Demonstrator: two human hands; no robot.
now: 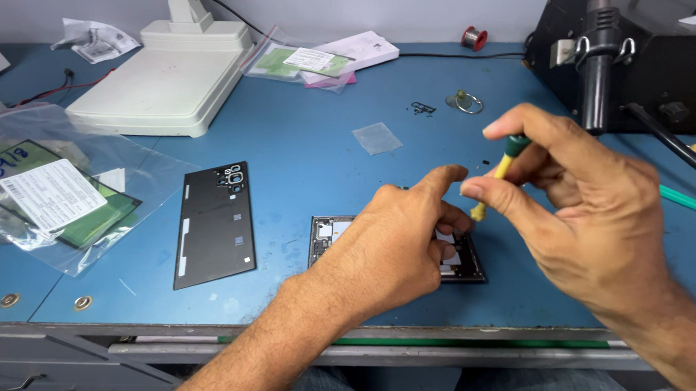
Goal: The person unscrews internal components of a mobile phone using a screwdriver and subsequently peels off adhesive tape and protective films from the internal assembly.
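Apparently the opened phone (322, 236) lies under the left hand (396, 244).

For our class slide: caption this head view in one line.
Left hand steadies an opened phone while right hand holds a yellow screwdriver.

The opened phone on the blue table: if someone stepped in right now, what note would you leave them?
Left hand presses down on the opened phone.
Right hand pinches a yellow screwdriver, tip down over the phone's right part.
Back cover is already off, lying on the table left of the phone.
Small dark bits lie farther back.
Phone insides still exposed; cover not refitted.
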